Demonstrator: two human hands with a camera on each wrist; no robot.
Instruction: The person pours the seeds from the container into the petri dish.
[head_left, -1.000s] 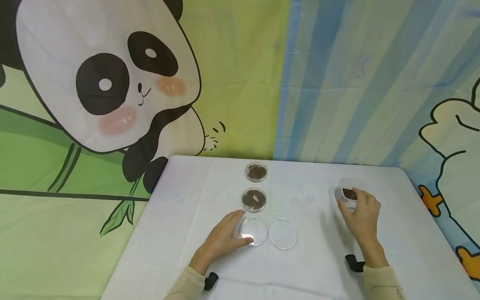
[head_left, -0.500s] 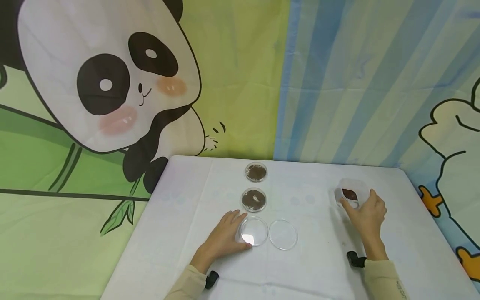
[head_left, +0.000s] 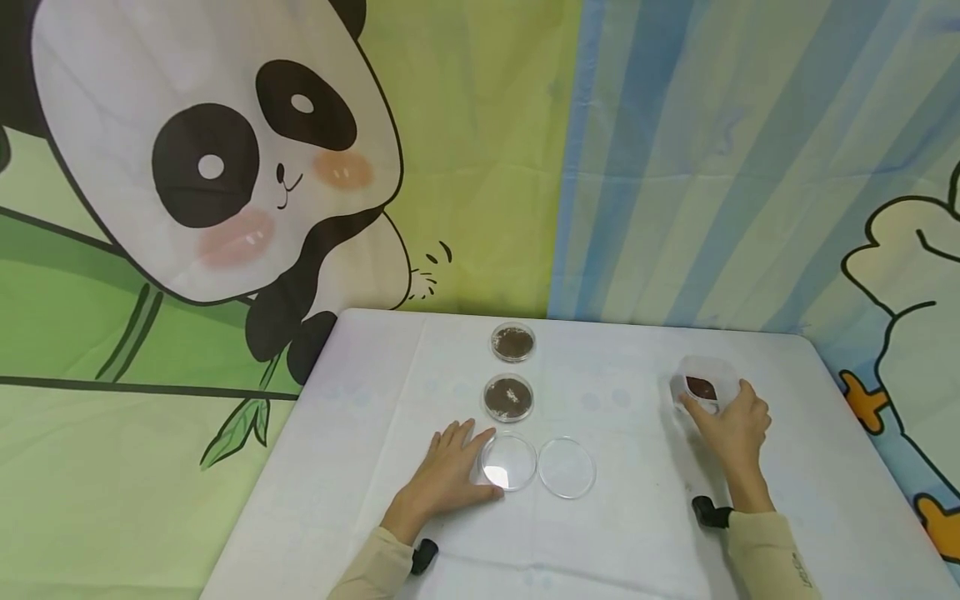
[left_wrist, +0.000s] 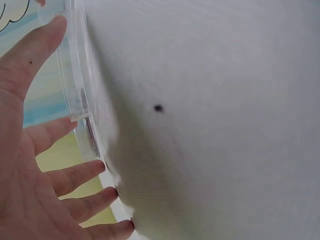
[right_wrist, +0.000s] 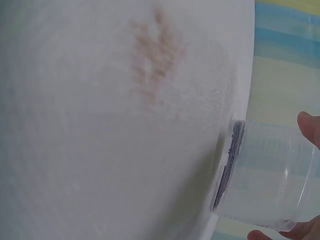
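Observation:
In the head view my left hand [head_left: 447,473] lies at the left side of a clear petri dish [head_left: 519,454], its fingers spread and straight. The thumb and index fingertip are at the rim of the dish, as the left wrist view also shows. A clear round lid or dish half [head_left: 567,468] lies flat just right of it. At the right of the table my right hand [head_left: 737,429] holds a clear plastic tub [right_wrist: 270,175] between thumb and fingers. A thin dark layer [right_wrist: 230,165] covers the tub's bottom, appearing reddish brown from above.
Two petri dishes filled with brown soil-like matter, a nearer one [head_left: 507,398] and a farther one [head_left: 513,342], stand in line behind the left hand. A white cloth covers the table [head_left: 615,550]. A printed curtain [head_left: 480,158] hangs behind its back edge.
My right hand has shifted slightly right and widened its hold across the tub, baring more of it. The left hand's fingers have spread a little. The dishes have stayed in place.

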